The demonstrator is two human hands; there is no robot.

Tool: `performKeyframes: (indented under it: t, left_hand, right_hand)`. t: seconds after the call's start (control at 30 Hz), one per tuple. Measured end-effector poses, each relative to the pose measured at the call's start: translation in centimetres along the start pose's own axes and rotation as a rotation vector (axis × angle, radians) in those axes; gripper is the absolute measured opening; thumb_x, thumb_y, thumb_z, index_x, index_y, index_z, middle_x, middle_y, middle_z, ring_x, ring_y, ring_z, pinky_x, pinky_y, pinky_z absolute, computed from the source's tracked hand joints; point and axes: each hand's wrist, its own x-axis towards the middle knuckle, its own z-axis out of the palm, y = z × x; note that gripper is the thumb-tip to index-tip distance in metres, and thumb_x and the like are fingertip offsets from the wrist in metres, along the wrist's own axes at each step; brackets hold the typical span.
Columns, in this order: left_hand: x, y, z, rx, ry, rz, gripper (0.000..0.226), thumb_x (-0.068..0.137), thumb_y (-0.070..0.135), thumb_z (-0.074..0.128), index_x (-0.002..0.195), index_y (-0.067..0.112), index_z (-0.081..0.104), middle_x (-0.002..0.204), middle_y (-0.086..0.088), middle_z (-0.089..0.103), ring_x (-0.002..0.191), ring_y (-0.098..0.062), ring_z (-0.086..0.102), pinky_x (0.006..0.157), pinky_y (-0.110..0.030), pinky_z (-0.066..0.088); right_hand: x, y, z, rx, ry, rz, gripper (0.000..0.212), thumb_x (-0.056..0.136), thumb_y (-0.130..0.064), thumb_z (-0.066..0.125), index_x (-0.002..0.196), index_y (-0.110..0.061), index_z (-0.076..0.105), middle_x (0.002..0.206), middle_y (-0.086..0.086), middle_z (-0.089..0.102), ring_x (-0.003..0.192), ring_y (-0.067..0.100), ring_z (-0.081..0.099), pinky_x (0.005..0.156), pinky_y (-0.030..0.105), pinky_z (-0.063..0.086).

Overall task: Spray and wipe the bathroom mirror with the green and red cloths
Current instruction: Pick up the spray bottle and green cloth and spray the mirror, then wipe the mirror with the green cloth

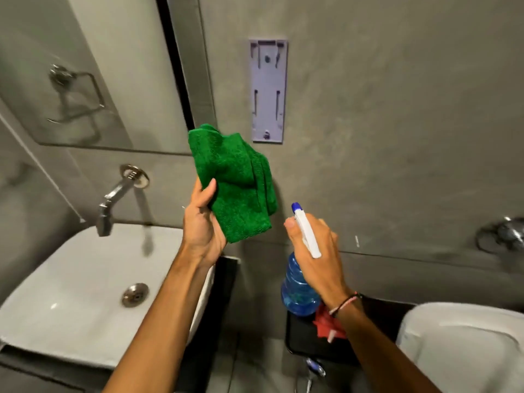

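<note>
My left hand (pixel 202 222) holds a folded green cloth (pixel 235 182) up in front of the grey wall, just right of the mirror's lower right corner. The mirror (pixel 93 69) fills the upper left, black-edged on its right side, and reflects a towel ring. My right hand (pixel 314 251) grips a blue spray bottle (pixel 297 290) by its white trigger head, blue nozzle pointing up and left. A red cloth (pixel 326 324) lies on a black surface below my right wrist, partly hidden by the arm.
A white basin (pixel 71 279) with a metal drain sits at lower left under a wall tap (pixel 113 199). A pale plastic bracket (pixel 268 90) is fixed to the wall. A white toilet (pixel 465 347) is at lower right, a metal fitting (pixel 502 236) above it.
</note>
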Motion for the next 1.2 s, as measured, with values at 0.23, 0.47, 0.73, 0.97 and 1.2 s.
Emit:
performKeyframes:
  t: [0.23,0.47,0.73,0.97,1.2]
  left_hand:
    - [-0.9,-8.8,-3.2,-0.065,0.134,-0.141,0.038,0.099,0.013,0.043,0.126,0.025,0.067,0.125,-0.003,0.073,0.126,-0.028,0.065,0.108,-0.056,0.048]
    - [-1.3,-13.7,-6.7,-0.049,0.192,-0.152,0.037,0.096,0.015,0.047,0.121,0.026,0.071,0.122,0.001,0.075,0.119,-0.021,0.069,0.105,-0.049,0.051]
    - [-1.5,-14.8,-8.3,-0.019,0.172,-0.136,0.037,0.093,0.015,0.050,0.119,0.027,0.073,0.121,0.002,0.076,0.118,-0.020,0.069,0.103,-0.045,0.054]
    - [-2.4,-13.5,-6.1,-0.045,0.137,-0.177,0.040,0.089,0.013,0.051,0.120,0.025,0.073,0.121,-0.001,0.075,0.115,-0.022,0.071,0.101,-0.046,0.055]
    - [-3.0,-7.5,-0.3,0.088,-0.092,-0.148,0.041,0.089,0.002,0.054,0.123,0.019,0.071,0.123,-0.009,0.074,0.112,-0.026,0.072,0.088,-0.043,0.061]
  right_hand:
    - [-3.5,12.5,2.8,0.177,0.046,0.258,0.019,0.093,-0.044,0.054,0.079,-0.031,0.053,0.070,-0.005,0.049,0.066,0.020,0.047,0.066,0.046,0.044]
    - [-4.9,21.2,6.1,0.206,0.004,0.406,0.028,0.094,-0.041,0.063,0.106,-0.016,0.066,0.093,0.003,0.065,0.087,0.024,0.064,0.085,0.060,0.055]
    - [-5.1,24.7,8.1,0.111,-0.118,0.360,0.034,0.091,-0.022,0.077,0.118,-0.009,0.061,0.094,0.007,0.065,0.086,0.017,0.065,0.082,0.038,0.058]
    - [-6.8,23.1,3.6,0.115,-0.187,0.253,0.096,0.069,-0.036,0.093,0.149,-0.012,0.044,0.148,-0.003,0.049,0.139,0.013,0.048,0.118,0.024,0.039]
    - [-0.1,7.7,-1.6,0.544,-0.289,0.427,0.101,0.069,-0.083,0.068,0.138,-0.010,0.061,0.140,0.011,0.066,0.134,0.030,0.061,0.116,0.051,0.046]
